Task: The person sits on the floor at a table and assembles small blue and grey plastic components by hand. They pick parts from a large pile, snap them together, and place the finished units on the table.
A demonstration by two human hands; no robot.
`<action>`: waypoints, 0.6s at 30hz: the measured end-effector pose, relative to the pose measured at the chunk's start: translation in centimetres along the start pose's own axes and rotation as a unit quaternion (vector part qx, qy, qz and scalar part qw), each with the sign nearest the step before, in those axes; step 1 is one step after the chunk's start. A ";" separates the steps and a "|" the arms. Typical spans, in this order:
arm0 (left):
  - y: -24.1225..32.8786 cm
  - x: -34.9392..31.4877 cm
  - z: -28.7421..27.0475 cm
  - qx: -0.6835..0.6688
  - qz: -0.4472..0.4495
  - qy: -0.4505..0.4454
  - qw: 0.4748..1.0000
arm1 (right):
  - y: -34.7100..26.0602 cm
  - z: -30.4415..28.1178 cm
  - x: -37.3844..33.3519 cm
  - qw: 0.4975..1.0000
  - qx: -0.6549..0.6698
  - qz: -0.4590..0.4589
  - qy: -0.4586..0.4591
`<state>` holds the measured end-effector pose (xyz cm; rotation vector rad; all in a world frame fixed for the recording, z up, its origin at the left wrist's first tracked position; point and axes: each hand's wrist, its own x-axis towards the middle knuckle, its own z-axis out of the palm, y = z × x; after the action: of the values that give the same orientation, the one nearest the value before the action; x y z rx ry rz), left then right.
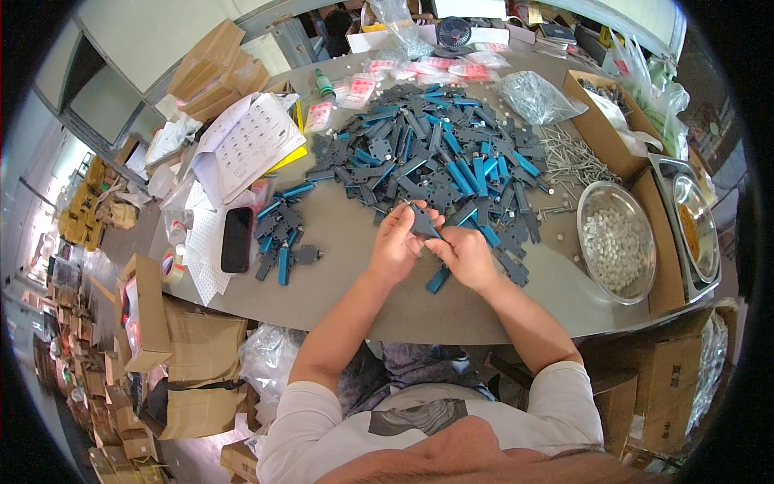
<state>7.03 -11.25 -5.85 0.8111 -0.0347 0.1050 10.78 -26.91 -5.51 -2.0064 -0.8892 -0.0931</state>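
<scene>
"So, how is the dark grey part (422,222) lying, going by the head view you're watching?"

"I'm seeing it near the middle of the frame, raised between the two hands above the table (343,246). Its long axis is slanting from upper left to lower right, and its lower-right end is pointing toward the right hand (468,254). Fingers are covering its edges, so I'm not making out the full outline."

"And the hands?"

"The left hand (393,240) is curling mostly closed, gripping the part's left side. The right hand is bending inward, thumb and forefinger closing on the lower-right end."

"What's crowding them?"

"Mostly the big pile (435,149) of dark grey and blue parts, filling the upper centre just beyond both hands. One loose blue part (438,279) is lying just below the right hand. Left of centre I'm finding a smaller group of parts (284,262), with a dark phone (236,239) lying beside it and paper sheets (250,145) above. Toward the right edge, a metal bowl (592,282) is holding white pieces (614,246), and slim metal pieces (572,157) are lying above it."
</scene>
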 end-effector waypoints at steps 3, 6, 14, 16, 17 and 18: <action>1.7 0.7 -2.2 0.112 0.064 0.097 0.987 | 0.4 -1.4 0.6 0.999 0.019 0.027 0.010; 6.4 1.7 -9.4 0.444 0.253 0.268 0.817 | 1.8 -2.9 0.7 0.997 -0.001 0.004 0.073; 7.5 1.0 -11.0 0.792 0.291 0.374 0.385 | 1.9 -0.9 -0.2 0.996 -0.060 -0.046 -0.044; 5.8 1.6 -7.7 0.778 0.312 0.170 0.517 | 2.8 -0.9 0.0 0.986 -0.145 -0.086 0.019; 4.2 1.4 -6.2 0.763 0.288 0.103 0.570 | 3.1 -0.8 0.2 0.976 -0.185 -0.106 0.051; 3.0 1.3 -4.3 0.738 0.207 0.035 0.641 | 3.3 -0.7 0.0 0.976 -0.204 -0.055 0.047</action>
<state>7.98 -5.98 -6.58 2.4706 -0.0591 0.6647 12.97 -28.57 -7.45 -2.3056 -0.9793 -0.4619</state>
